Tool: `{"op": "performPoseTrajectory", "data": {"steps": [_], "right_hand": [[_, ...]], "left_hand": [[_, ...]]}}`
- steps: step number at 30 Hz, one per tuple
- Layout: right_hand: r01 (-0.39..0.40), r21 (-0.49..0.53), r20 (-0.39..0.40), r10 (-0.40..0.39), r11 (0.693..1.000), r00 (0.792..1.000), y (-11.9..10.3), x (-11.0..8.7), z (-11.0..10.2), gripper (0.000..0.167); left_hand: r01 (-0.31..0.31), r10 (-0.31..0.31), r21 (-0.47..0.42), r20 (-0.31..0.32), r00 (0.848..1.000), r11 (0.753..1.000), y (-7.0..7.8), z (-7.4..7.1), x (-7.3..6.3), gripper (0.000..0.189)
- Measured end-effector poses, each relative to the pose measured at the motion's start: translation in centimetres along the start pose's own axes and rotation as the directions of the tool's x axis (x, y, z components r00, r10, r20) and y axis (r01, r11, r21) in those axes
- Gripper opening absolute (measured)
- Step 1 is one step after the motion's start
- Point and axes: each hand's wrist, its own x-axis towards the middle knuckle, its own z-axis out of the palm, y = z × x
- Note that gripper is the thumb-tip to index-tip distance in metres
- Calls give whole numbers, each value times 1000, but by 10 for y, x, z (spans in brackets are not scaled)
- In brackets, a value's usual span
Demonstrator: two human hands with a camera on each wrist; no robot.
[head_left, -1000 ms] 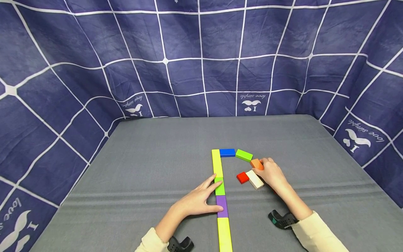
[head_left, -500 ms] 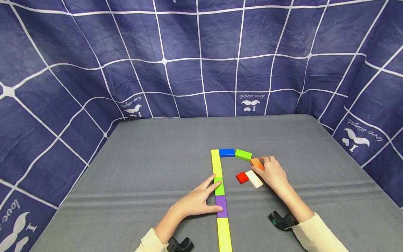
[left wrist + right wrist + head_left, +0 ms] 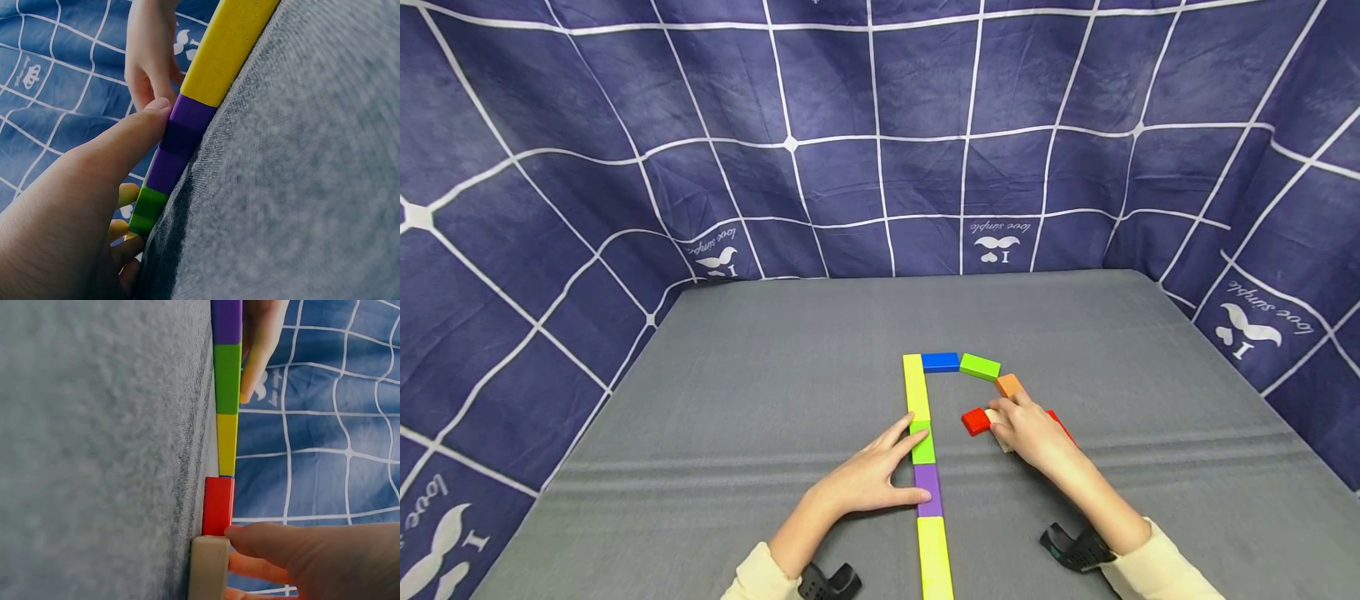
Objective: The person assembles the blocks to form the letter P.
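Note:
My left hand rests on a line of toy blocks, its thumb on the purple block and fingertips at the green block. In the head view my right hand is over the white block, covering most of it. The right wrist view shows the thumb at the corner where the red block meets the white block; other fingers reach over the white one. An orange block lies just beyond the right fingertips.
A yellow block tops the line and another yellow block lies nearer me. From the top, a blue block and a light green block curve right. Another red block shows behind my right wrist. Grid-patterned cloth hangs around the grey table.
My right hand has let go of the orange block and moved left and nearer me, onto the white block. The red block beyond the wrist has come into sight. My left hand stays put.

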Motion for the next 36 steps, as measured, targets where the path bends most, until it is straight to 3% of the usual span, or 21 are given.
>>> {"op": "performPoseTrajectory", "data": {"steps": [6,11,14,20,25,36], "right_hand": [[-70,60,99,64,996,993,4,-12,-5,39],[4,88,137,-16,996,990,11,-27,-9,59],[12,98,141,-26,995,990,15,-34,-9,62],[-99,63,84,94,993,992,21,-39,-6,63],[-191,30,40,190,981,981,23,-39,-4,59],[-202,30,-6,203,979,979,27,-33,1,57]], "left_hand": [[-4,4,4,-5,1000,1000,0,0,-1,79],[0,0,-3,1,1000,1000,1,-1,0,79],[4,-4,-8,4,1000,1000,0,-1,0,79],[6,-6,-12,6,1000,1000,0,0,0,79],[13,-12,-32,16,1000,999,0,1,-1,78],[15,-15,-29,7,1000,999,1,-1,-1,78]]}}
